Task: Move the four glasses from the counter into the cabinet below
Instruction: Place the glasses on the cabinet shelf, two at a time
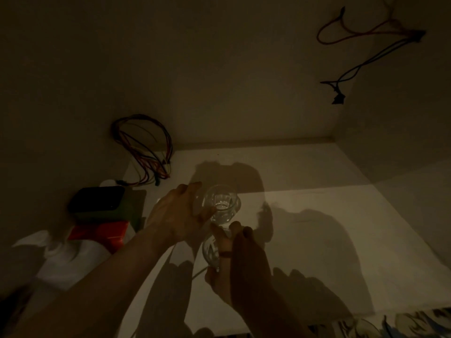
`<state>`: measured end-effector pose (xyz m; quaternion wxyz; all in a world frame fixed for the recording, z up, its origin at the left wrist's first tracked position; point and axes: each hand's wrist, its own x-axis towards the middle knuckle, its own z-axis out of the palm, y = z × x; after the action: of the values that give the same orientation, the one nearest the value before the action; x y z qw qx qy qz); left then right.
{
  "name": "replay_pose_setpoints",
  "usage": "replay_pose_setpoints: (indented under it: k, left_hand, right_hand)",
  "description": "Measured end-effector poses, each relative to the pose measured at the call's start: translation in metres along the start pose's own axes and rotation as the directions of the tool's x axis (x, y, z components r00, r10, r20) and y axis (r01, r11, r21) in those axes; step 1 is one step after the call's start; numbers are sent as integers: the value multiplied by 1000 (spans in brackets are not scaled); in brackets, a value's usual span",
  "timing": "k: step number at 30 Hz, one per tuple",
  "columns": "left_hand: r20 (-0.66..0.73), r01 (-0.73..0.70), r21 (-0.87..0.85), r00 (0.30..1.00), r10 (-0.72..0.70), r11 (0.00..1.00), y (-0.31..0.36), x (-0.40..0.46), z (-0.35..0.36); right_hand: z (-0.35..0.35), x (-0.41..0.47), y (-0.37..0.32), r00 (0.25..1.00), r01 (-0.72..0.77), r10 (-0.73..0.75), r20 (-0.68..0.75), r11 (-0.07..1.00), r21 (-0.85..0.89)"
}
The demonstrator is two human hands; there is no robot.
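Two glasses: both inside the dim cabinet, one per hand.
Right hand (234, 259): fingers grasp the near glass (211, 252), held above the cabinet floor (317, 215).
Left hand (178, 215): fingers curl round the far glass (220, 203).
Left side: black case (96, 198), red box (102, 232).
Back corner: looped wires (144, 147).

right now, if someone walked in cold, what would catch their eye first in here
Probably the two clear glasses in the middle of the dim cabinet floor: the left hand holds the farther glass and the right hand grips the nearer glass. Next, the tangle of coloured wires on the back left wall, above a red box and a dark case stacked at the left.
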<state>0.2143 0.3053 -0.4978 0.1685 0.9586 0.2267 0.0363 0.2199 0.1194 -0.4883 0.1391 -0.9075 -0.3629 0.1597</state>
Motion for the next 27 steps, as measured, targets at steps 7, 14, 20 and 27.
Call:
replay_pose_setpoints:
  k: [7, 14, 20, 27]
  left_hand:
    - [25, 9, 7, 1000, -9, 1000, 4, -21, -1]
    - [32, 55, 160, 998, -61, 986, 5, -51, -4]
    - [308, 92, 332, 930, -200, 939, 38, -129, -39]
    - [561, 95, 235, 800, -215, 967, 141, -215, -163]
  right_hand:
    - [5, -4, 10, 995, 71, -76, -69, 995, -68]
    - [-19, -29, 45, 977, -76, 74, -199, 997, 0]
    - [-70, -94, 28, 986, -161, 165, 13, 975, -152]
    - [-204, -186, -31, 929, -171, 215, 300, 971, -167]
